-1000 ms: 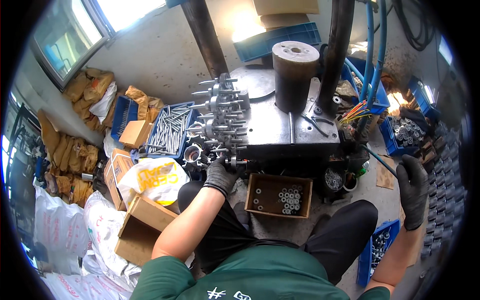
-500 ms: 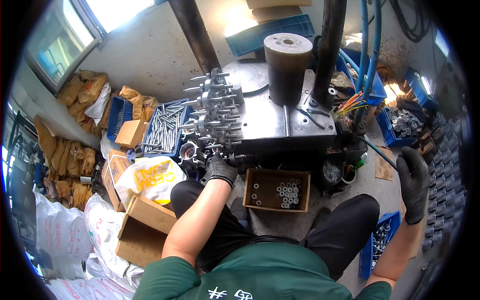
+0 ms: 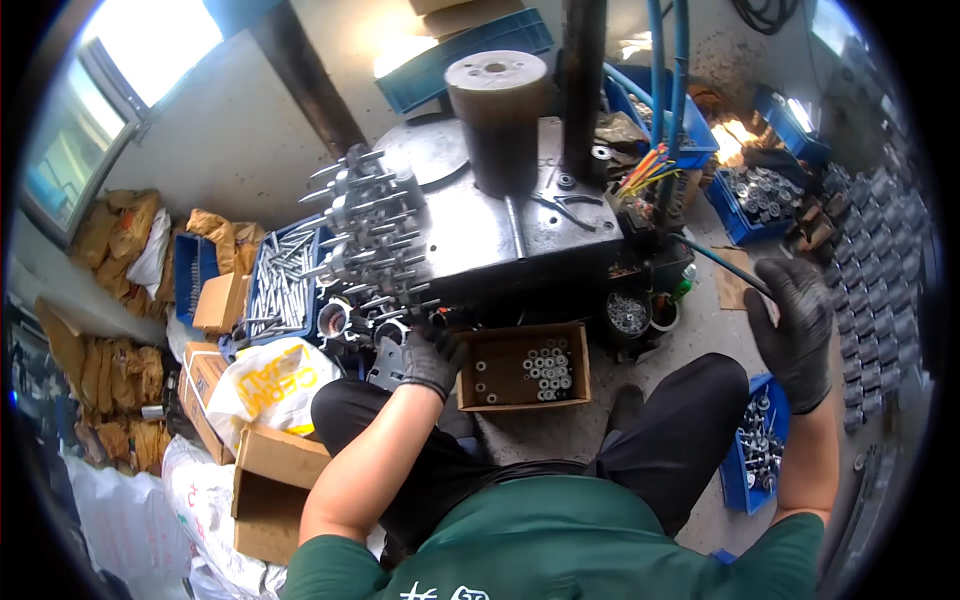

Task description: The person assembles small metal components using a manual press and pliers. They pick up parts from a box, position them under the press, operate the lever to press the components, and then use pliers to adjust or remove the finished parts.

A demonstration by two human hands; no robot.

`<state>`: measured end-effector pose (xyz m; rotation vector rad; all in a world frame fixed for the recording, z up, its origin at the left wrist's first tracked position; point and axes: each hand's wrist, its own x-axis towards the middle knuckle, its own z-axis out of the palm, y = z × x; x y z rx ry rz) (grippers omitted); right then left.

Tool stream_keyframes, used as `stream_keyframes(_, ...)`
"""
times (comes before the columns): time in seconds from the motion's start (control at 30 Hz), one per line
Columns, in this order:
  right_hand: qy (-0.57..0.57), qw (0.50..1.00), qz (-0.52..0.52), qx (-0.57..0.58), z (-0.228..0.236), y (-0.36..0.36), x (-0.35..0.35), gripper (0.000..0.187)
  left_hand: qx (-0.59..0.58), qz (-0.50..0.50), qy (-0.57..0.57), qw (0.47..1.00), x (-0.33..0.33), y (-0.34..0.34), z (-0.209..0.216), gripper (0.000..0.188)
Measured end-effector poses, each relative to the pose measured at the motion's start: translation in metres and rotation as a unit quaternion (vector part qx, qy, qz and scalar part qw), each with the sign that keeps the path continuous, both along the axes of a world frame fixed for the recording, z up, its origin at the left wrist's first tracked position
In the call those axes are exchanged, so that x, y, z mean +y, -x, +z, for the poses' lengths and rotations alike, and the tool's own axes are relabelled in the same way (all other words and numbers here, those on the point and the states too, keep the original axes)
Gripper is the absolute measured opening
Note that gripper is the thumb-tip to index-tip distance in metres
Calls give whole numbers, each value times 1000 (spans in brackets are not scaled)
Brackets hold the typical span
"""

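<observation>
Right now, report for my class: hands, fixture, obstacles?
Left gloved hand near lower end of pin-studded fixture, grip hidden. Right gloved hand at lever tip, hold unclear. Possible obstacle: open box of metal rings, between the hands, nearer left.

Pale, scuffed wall (image 3: pixel 215 140) beyond worktop's (image 3: pixel 455 232) far edge; brown spotting toward the right. Window (image 3: pixel 72 150) beyond far left corner: dark frame, 2 panes, upper one washed out by daylight. Bright patch (image 3: pixel 402 54) on wall past far edge. Grey floor (image 3: pixel 550 426) below near edge.
</observation>
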<state>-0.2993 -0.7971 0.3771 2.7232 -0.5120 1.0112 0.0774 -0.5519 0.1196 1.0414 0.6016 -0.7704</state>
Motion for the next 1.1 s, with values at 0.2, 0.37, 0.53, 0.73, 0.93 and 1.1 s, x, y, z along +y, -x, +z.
stream_keyframes(0.2, -145, 966, 178, 122, -50, -46, 6, 29, -76, -450, 156, 876, -27, 45, 47, 31)
stream_keyframes(0.37, -309, 855, 33, 415, -219, -88, -108, 36, -345, -516, 81, 780, -84, 47, 24, 28)
stream_keyframes(0.53, -398, 831, -76, 381, -304, -117, -113, 41, -511, -504, -69, 692, -109, 60, 3, 31)
stream_keyframes(0.73, -417, 844, -178, 287, -374, -101, -121, 48, -529, -580, -82, 614, -122, 71, -15, 30)
stream_keyframes(0.93, -361, 827, -211, 377, -365, -127, -115, 62, -523, -604, -66, 598, -127, 71, -13, 36)
stream_keyframes(1.1, -347, 801, -212, 440, -379, -126, -133, 58, -530, -622, -64, 574, -128, 72, -19, 37)
